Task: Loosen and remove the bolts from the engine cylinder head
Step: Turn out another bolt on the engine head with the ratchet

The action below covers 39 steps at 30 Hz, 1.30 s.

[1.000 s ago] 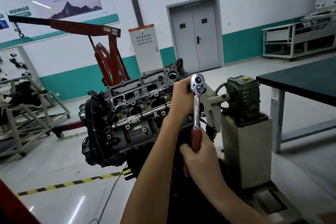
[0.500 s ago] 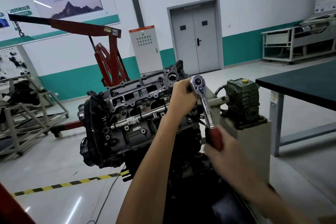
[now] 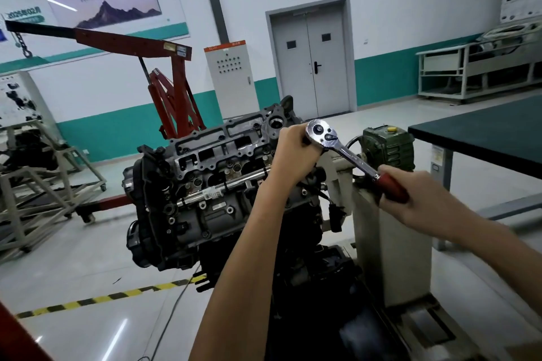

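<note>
Two bare hands hold a ratchet wrench (image 3: 344, 152) at the end of an engine cylinder head (image 3: 217, 152), which stretches away left of the fingers. The left hand (image 3: 294, 155) curls tight under the wrench's chrome head; the right hand (image 3: 416, 196), lower right, clamps the red handle.

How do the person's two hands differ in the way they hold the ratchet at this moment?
The left hand grips the ratchet at its chrome head, above the engine; the right hand grips its red handle, off to the side. The left hand sits higher, the right hand lower and nearer the camera. Both curl round the same tool.
</note>
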{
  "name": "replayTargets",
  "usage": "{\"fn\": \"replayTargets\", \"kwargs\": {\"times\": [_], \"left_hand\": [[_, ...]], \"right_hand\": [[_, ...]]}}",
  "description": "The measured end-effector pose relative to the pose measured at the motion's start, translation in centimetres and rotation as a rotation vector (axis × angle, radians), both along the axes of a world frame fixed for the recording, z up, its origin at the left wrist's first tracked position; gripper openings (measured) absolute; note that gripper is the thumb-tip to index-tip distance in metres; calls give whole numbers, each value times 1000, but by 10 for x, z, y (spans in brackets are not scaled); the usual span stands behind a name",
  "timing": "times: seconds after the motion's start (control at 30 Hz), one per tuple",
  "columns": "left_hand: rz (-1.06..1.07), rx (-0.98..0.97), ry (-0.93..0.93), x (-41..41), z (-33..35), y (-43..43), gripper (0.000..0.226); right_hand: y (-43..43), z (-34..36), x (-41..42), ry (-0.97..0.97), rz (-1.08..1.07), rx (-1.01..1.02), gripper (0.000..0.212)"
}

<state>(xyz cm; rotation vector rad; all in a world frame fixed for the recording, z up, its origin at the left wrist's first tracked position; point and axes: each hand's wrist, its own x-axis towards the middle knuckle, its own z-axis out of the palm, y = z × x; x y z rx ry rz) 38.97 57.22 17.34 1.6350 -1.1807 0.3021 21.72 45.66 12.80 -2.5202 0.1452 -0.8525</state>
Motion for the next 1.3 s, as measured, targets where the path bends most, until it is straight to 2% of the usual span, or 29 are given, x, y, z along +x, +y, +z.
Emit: {"fn": "replayTargets", "kwargs": {"times": [0.13, 0.2, 0.27, 0.33, 0.4, 0.5, 0.6, 0.67, 0.77, 0.87, 0.93, 1.0, 1.17, 1.23, 1.3], "left_hand": [[25, -77, -13, -1, -5, -2, 31], [34, -106, -26, 1, -6, -3, 36], [34, -106, -43, 1, -6, -4, 40], [31, -100, -38, 2, -6, -5, 45], [28, -93, -24, 0, -4, -5, 48], [-10, -42, -20, -3, -1, -6, 37], [-14, -33, -21, -6, 1, -6, 32], [-22, -57, -22, -7, 0, -6, 30], [-10, -116, -15, -7, -5, -8, 42], [4, -141, -38, -4, -6, -10, 47], [6, -134, -38, -2, -7, -11, 40], [12, -122, -26, -1, -7, -10, 33], [5, -79, 10, -4, -4, -9, 17], [2, -110, 40, -3, -6, -7, 16], [9, -138, 53, -1, -8, -5, 20]], "right_hand": [[69, -45, 20, -155, -66, 431, 28], [112, -55, 40, -254, -7, 713, 20], [137, -57, 56, -319, 87, 840, 19], [129, -56, 52, -293, 116, 820, 30], [97, -51, 35, -199, 127, 656, 35], [38, -34, 9, -58, 43, 296, 33], [9, -15, 1, -25, 29, 154, 24], [16, -23, 5, -50, -10, 209, 21], [66, -51, 23, -177, -65, 478, 22], [120, -57, 47, -320, 49, 823, 21], [134, -56, 55, -333, 138, 925, 19], [122, -54, 47, -271, 134, 874, 29], [33, -23, 3, -33, 73, 319, 28], [14, -9, -2, -3, 53, 148, 29], [16, -10, 0, -22, 18, 133, 25]]}}
